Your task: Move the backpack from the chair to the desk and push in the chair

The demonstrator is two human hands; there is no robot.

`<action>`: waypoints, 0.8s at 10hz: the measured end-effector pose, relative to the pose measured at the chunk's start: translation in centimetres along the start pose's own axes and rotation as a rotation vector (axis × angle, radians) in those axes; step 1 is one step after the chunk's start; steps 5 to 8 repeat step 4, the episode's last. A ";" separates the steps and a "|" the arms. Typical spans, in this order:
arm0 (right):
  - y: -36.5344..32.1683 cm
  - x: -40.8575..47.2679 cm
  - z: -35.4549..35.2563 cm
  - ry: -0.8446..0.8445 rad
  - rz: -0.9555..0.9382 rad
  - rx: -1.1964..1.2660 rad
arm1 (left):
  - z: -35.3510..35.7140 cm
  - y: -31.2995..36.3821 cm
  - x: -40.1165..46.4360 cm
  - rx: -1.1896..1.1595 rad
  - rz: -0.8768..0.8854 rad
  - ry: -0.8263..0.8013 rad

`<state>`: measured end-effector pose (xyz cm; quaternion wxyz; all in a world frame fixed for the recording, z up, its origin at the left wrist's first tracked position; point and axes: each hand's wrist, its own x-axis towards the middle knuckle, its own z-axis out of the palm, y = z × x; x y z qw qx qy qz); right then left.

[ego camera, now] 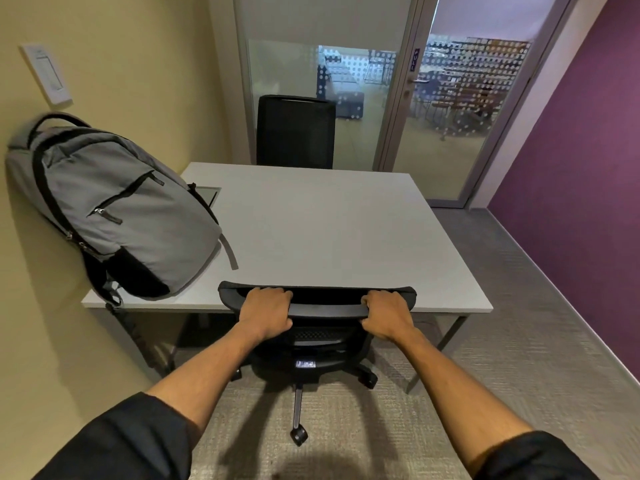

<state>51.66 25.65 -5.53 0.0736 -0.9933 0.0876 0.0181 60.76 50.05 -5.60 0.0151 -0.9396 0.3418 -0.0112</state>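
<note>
Directly ahead of both hands, the chair (317, 327) is held by its backrest top, whose long axis runs left to right along the surface (346, 230) edge. The left hand (266, 311) and right hand (386, 317) are equally near, fingers curled over the rim. The backpack (114, 209) already rests on the surface, leaning against the wall (138, 64).

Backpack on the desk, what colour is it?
Grey with black trim, the backpack shows in the head view.
</note>
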 end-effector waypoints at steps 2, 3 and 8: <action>0.1 0.0 -1.3 -0.133 -0.042 0.026 | -0.8 0.6 -0.3 -0.038 -0.081 -0.090; 0.1 -0.7 -3.1 -0.175 -0.037 0.139 | -1.5 1.2 -1.6 -0.064 -0.109 0.002; 0.8 -1.3 -3.9 -0.071 -0.024 0.149 | -2.0 1.6 -2.4 -0.078 -0.093 0.135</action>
